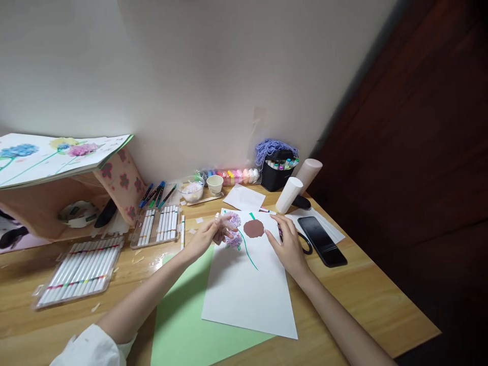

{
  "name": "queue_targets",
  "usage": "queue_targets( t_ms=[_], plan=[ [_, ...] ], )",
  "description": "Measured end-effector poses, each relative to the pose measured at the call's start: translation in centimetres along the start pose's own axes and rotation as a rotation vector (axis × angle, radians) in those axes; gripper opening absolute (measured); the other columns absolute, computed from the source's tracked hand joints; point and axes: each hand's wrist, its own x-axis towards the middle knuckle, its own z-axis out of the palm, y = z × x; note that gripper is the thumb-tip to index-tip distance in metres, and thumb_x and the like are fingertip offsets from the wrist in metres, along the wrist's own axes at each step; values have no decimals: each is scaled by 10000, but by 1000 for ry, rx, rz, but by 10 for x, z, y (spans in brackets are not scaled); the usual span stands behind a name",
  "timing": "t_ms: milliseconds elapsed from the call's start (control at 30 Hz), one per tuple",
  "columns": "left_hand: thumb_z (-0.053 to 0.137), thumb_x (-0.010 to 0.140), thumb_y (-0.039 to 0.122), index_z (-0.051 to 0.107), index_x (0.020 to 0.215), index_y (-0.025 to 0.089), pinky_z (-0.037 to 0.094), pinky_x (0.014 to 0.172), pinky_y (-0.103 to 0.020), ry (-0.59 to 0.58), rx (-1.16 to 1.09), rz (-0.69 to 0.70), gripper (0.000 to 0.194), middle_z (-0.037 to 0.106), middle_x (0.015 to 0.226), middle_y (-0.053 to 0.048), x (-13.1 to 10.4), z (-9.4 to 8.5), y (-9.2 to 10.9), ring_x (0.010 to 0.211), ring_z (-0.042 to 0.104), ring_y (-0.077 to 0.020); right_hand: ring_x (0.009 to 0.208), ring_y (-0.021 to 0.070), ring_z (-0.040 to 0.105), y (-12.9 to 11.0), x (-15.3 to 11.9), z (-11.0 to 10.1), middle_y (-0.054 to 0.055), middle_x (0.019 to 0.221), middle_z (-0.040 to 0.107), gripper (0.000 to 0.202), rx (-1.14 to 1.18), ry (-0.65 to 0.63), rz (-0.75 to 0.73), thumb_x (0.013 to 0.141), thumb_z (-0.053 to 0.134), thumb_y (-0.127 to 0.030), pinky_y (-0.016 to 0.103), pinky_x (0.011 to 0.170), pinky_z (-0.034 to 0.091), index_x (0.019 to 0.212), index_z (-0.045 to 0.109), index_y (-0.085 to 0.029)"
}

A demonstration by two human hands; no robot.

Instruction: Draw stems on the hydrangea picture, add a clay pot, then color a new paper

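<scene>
A white sheet (247, 300) bears purple flower clusters (233, 239), a green stem line (247, 251) and a brown scalloped disc (253, 229). Over the flower clusters, my left hand (208, 235) is closed round a small see-through thing with a whitish top; its kind is unclear, and the fingers partly cover it. My right hand (290, 246) rests at the sheet's right edge with thumb and fingers apart, its thumb tip close beside the disc. Partly hidden behind that hand are the black loop handles of scissors (308, 244). Green paper (183, 310) lies beneath the sheet.
Marker cases (78, 272) and loose pens lie left, below a box topped with flower pictures (114, 152). Behind are a bowl (191, 190), paper cup (215, 185) and black marker holder (276, 175). A phone (322, 241) and white cylinder (290, 194) stand right.
</scene>
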Motion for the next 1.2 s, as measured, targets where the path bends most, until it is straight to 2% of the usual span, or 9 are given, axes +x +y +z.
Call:
queue_targets(
  t_ms=[133, 300, 400, 533, 733, 933, 1033, 1100, 1200],
  plan=[
    [401, 813, 706, 527, 1219, 86, 391, 559, -246, -133, -122, -15, 752, 670, 781, -100, -11, 11, 8, 611, 543, -138, 962, 217, 578, -48, 9, 16, 68, 998, 624, 245, 182, -384, -53, 836, 581, -389, 351, 814, 496, 1002, 645, -220],
    [534, 800, 611, 572, 1055, 115, 381, 556, -227, -183, -123, -71, 558, 677, 840, -98, -29, 7, 19, 647, 561, -134, 738, 164, 566, -66, 11, 42, 13, 707, 600, 209, 334, -476, 88, 828, 579, -351, 286, 674, 460, 709, 594, -181],
    [550, 838, 502, 593, 972, 132, 386, 568, -223, -218, -105, -123, 396, 683, 900, -102, -39, -3, 22, 679, 576, -134, 661, 137, 521, -70, 9, 46, -8, 663, 570, 203, 346, -551, 128, 834, 565, -324, 259, 629, 418, 695, 560, -176],
    [511, 866, 493, 633, 880, 114, 403, 565, -226, -252, -101, -132, 398, 645, 725, -63, -45, -13, 22, 608, 549, -118, 645, 123, 482, -78, 8, 48, -21, 670, 530, 173, 294, -607, 57, 873, 491, -268, 243, 606, 367, 723, 506, -183],
    [498, 851, 527, 571, 783, 142, 368, 429, -211, -82, -13, -104, 398, 533, 501, 12, -38, -16, 17, 434, 512, -122, 599, 123, 480, -85, 20, 49, -30, 632, 507, 193, 139, -714, -59, 910, 423, -260, 237, 577, 340, 734, 468, -197],
    [534, 829, 470, 591, 666, 160, 385, 494, -220, 118, 102, -23, 355, 589, 567, -8, -16, -16, 15, 515, 543, -139, 605, 124, 522, -76, 40, 49, -28, 641, 582, 234, 95, -827, -113, 901, 456, -300, 231, 582, 372, 700, 524, -201],
    [490, 842, 482, 630, 738, 161, 443, 608, -265, 184, 114, -19, 366, 622, 628, -28, 3, -25, 15, 643, 600, -194, 544, 123, 511, -58, 69, 54, -39, 542, 560, 283, 177, -731, -49, 831, 564, -326, 233, 555, 378, 585, 530, -190],
    [493, 835, 495, 642, 893, 166, 446, 782, -299, 244, 116, -22, 365, 669, 895, -68, 12, -34, 11, 903, 602, -239, 489, 120, 491, -42, 100, 57, -48, 468, 520, 301, 241, -570, 60, 791, 621, -364, 239, 537, 390, 563, 538, -185],
    [519, 807, 526, 547, 1133, 184, 398, 917, -341, 311, 85, -106, 473, 565, 1212, -115, 12, -45, -5, 1125, 511, -253, 450, 114, 473, -19, 160, 64, -45, 443, 471, 380, 232, -384, 171, 908, 441, -422, 249, 521, 419, 658, 570, -166]
  ],
)
